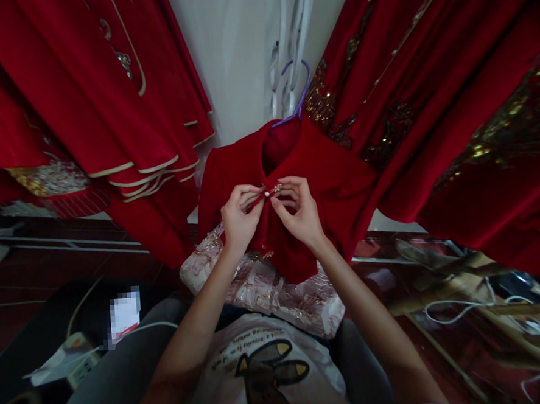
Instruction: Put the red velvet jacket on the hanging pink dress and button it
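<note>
A red jacket with a stand-up neckline hangs in front of me on a purple hanger. At its collar front is a beaded fastener with pearl-like beads. My left hand pinches the fastener's left side between thumb and fingers. From the other side, my right hand pinches its beaded right end. A second beaded fastener sits lower on the jacket front. Beneath the jacket's hem, a pale pink shiny patterned fabric lies across my lap.
Red garments with light edging hang at left, and red garments with gold sequins at right. A white metal rack stands behind. A power strip with a cord lies lower left; wooden pieces and cables are lower right.
</note>
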`<state>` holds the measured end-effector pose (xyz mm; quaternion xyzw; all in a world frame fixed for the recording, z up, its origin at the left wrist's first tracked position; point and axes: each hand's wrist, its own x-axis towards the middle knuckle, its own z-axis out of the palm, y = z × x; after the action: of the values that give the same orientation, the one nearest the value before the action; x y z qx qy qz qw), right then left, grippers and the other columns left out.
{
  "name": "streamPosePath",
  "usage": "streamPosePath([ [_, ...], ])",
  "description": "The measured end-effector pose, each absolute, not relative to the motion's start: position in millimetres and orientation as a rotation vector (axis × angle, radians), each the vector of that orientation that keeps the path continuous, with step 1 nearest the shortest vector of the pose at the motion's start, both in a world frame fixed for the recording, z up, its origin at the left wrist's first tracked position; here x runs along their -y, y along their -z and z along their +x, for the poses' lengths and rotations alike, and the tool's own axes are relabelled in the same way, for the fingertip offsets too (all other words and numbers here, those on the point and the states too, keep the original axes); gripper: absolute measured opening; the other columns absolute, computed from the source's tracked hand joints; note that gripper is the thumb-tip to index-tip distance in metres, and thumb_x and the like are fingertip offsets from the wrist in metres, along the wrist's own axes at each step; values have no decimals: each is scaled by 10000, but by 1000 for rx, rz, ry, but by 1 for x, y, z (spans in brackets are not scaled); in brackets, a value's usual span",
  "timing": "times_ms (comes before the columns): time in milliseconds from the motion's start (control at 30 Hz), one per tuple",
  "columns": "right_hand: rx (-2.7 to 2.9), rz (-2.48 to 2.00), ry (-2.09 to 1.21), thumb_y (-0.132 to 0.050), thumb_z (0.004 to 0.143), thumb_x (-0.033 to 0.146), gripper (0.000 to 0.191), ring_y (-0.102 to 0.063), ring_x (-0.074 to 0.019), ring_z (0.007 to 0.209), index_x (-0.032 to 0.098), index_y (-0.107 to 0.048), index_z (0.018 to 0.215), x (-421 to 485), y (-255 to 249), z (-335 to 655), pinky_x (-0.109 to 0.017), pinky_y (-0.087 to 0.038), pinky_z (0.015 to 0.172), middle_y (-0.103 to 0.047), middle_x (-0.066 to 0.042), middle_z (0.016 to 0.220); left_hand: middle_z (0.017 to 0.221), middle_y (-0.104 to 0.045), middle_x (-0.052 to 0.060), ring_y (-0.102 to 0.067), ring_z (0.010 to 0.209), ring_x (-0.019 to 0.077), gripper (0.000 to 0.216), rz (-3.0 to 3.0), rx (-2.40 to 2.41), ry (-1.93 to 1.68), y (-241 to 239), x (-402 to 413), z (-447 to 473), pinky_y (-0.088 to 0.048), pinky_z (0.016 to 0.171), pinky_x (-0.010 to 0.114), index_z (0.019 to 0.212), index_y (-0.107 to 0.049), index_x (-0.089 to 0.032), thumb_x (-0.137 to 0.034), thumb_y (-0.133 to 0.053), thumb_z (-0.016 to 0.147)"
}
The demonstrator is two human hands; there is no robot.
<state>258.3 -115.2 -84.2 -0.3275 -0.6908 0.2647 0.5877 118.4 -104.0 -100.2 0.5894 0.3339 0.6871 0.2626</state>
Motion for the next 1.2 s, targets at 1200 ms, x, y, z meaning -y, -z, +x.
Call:
streamPosePath([
  [1200,1610,-840,-580,-655,873,377,236,-701,-158,917,226,-574,1035,109,72,276,-265,-602,697,-695,-30,1028,791,-603,4,-567,704,122,65,2560,-978,-1380,49,90,106,-449,657,237,816,-580,-177,-219,-629,811],
])
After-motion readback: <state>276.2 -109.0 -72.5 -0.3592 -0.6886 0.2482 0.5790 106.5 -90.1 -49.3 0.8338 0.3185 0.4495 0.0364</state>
